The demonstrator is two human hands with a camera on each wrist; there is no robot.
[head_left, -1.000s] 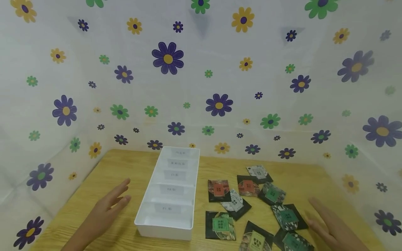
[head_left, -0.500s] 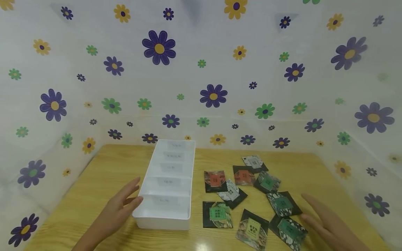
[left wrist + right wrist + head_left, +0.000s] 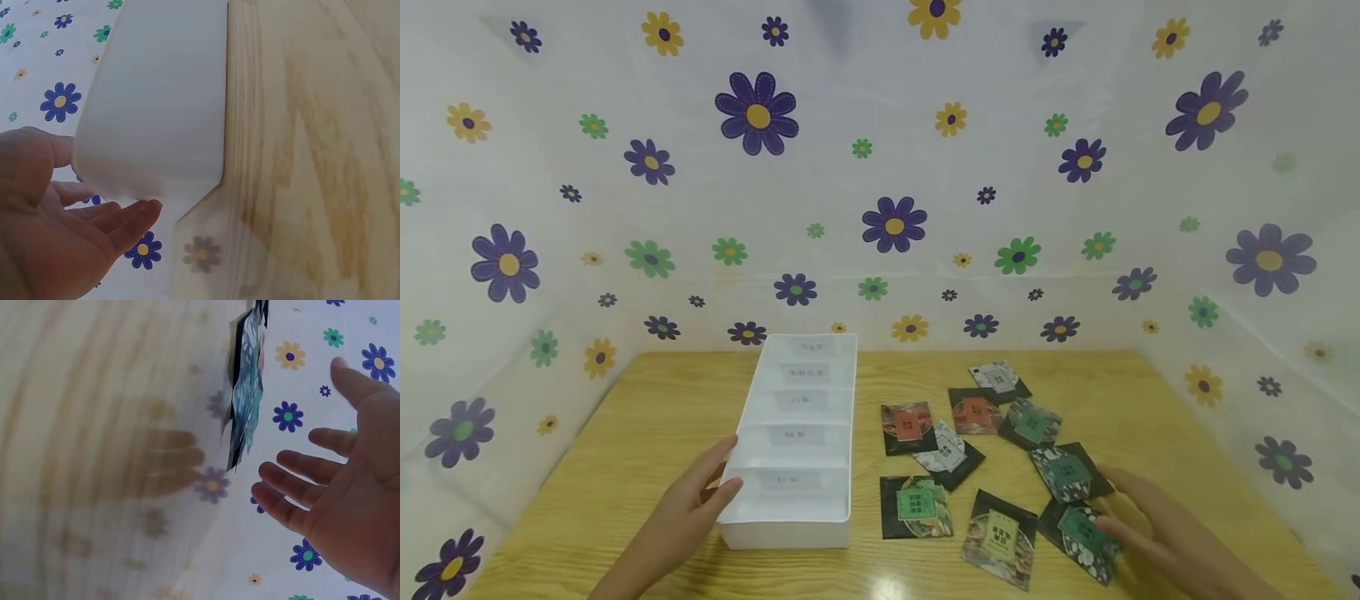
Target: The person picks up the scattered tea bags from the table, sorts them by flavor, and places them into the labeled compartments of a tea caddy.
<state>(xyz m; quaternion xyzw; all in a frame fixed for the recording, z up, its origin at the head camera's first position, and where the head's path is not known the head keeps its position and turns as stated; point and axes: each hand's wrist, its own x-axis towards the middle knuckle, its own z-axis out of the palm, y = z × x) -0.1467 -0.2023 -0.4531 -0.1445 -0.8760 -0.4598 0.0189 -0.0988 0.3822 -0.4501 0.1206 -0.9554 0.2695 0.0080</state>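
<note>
Picking up seems the step: the right hand (image 3: 1161, 529), fingers spread, beside the lower-right packet (image 3: 1080, 529), should pinch. The relaxed left hand (image 3: 688, 504) flanks the box (image 3: 786, 535).

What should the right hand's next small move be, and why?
Probably ease the right hand inward and pinch the frontmost green-labelled packet: in the head view it overlaps that packet's edge, while the right wrist view shows the fingers spread, holding nothing. The left hand is at the white box's left side.
</note>
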